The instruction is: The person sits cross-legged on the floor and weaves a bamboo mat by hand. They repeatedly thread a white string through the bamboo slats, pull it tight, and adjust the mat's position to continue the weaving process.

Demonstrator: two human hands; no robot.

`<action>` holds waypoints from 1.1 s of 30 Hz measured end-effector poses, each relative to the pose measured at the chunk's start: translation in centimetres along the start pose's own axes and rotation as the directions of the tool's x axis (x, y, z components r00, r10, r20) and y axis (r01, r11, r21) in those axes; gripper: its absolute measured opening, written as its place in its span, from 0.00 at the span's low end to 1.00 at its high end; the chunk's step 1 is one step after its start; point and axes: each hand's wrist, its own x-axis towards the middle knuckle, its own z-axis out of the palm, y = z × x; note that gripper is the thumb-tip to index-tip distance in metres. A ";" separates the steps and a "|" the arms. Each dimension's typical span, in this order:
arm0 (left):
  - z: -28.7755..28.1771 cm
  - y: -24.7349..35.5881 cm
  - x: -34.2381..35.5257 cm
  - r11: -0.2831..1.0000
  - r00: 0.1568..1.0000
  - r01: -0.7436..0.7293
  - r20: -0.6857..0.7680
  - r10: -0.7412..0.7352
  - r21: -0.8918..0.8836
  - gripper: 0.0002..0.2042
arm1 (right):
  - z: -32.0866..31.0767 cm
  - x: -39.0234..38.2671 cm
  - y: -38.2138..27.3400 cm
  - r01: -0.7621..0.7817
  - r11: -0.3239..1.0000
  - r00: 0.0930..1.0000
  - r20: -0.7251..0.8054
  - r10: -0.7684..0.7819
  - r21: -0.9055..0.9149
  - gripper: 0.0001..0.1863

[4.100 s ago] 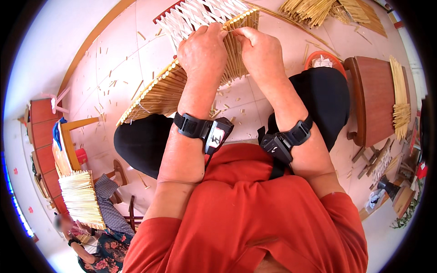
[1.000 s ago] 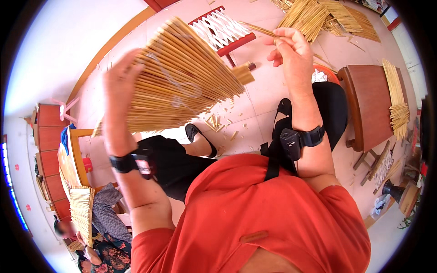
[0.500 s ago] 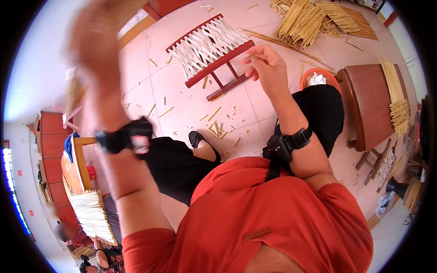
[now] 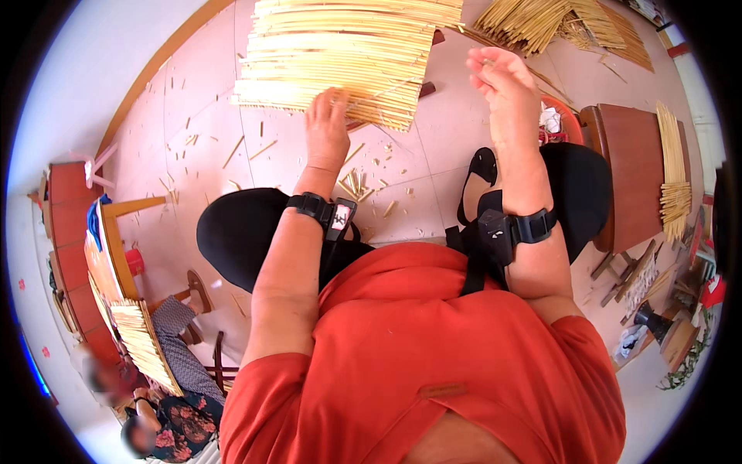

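A mat of pale yellow straw stalks [image 4: 340, 50] lies across the top of the red wooden frame, hiding its white lacing; only bits of the red frame [image 4: 427, 89] show at the mat's right side. My left hand [image 4: 328, 131] is at the mat's near edge, fingers over the stalks and closed on it, the thumb partly hidden. Off to the right of the mat, my right hand [image 4: 506, 81] is raised with its fingers curled together. What it pinches, if anything, is too small to make out.
Cut straw pieces [image 4: 355, 184] litter the tiled floor. Straw bundles [image 4: 525, 27] lie at the far right. An orange basket [image 4: 566, 116] stands beside a brown wooden bench [image 4: 638, 174] bearing more straw [image 4: 672, 170]. Another person [image 4: 185, 417] sits at the lower left by a straw mat [image 4: 144, 340].
The straw mat has come down over the laced frame. My left hand has moved from the upper left to the mat's near edge. My right hand has shifted right and slightly up.
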 end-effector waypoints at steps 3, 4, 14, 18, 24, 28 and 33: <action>-1.0 -0.4 -2.2 0.909 0.922 0.382 0.004 -0.387 -0.164 0.25 | 1.0 -0.1 1.1 -0.109 0.975 0.968 0.201 0.149 -0.195 0.09; -1.1 -0.9 -3.1 0.778 0.832 0.539 0.061 -0.551 -0.323 0.24 | 1.5 -0.1 1.9 -0.113 0.951 0.957 0.226 0.182 -0.288 0.09; -2.3 -0.5 -2.2 -0.595 0.305 0.633 0.866 -0.396 -0.495 0.16 | 6.2 -1.4 7.5 0.553 0.420 0.798 0.602 -0.022 -0.719 0.11; -0.9 0.2 -1.1 -0.673 0.324 0.598 0.899 -0.294 -0.435 0.16 | 7.1 -0.1 8.4 0.731 0.251 0.651 0.759 0.022 -0.634 0.13; 0.2 0.1 -0.7 -0.719 0.322 0.541 0.897 -0.303 -0.437 0.11 | 9.1 0.6 9.2 0.892 0.179 0.414 0.909 0.044 -0.414 0.06; 0.5 0.5 -0.6 -0.712 0.341 0.516 0.877 -0.340 -0.477 0.10 | 9.4 1.0 10.1 0.943 0.116 0.315 0.949 -0.016 -0.312 0.04; 0.8 0.5 -0.9 -0.684 0.359 0.526 0.861 -0.361 -0.506 0.11 | 9.4 1.6 10.9 0.970 0.087 0.232 0.972 -0.040 -0.228 0.04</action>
